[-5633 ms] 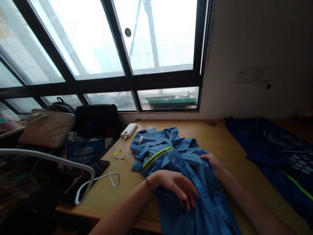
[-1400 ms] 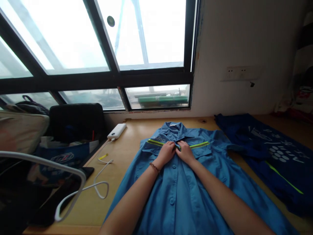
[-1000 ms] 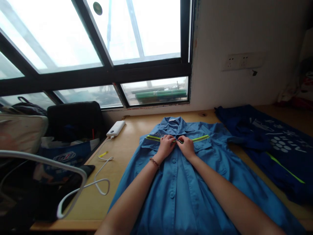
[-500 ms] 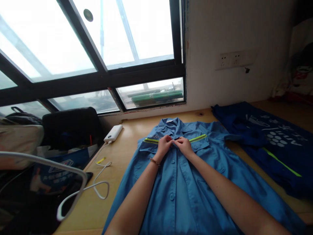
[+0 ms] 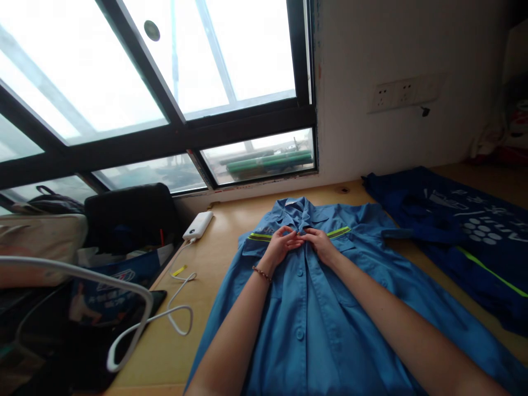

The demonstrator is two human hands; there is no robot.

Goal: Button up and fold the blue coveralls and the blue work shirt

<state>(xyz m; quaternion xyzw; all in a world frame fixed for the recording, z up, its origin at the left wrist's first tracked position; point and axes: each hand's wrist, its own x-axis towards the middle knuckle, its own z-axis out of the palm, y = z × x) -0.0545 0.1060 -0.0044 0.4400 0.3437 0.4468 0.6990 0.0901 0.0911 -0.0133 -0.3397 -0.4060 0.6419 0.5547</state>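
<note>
A light blue work shirt (image 5: pixel 313 308) with yellow-green chest stripes lies flat, front up, on the wooden table (image 5: pixel 214 264), collar toward the window. My left hand (image 5: pixel 282 245), a bead bracelet on its wrist, and my right hand (image 5: pixel 319 242) meet at the shirt's front placket just below the collar. Both hands pinch the fabric there with curled fingers, thumbs and fingertips pressed together. What lies between the fingertips is too small to make out.
A dark blue garment (image 5: pixel 457 225) with white print lies at the right. A white power bank (image 5: pixel 198 225) and its white cable (image 5: pixel 177 308) sit left of the shirt. Bags (image 5: pixel 127 220) crowd the left side. A wall socket (image 5: pixel 404 93) hangs above.
The shirt, crumpled 5.6 s ago, now lies spread flat and closed. Both hands have stayed pinched at the upper placket over the last second, shifting only slightly toward the collar.
</note>
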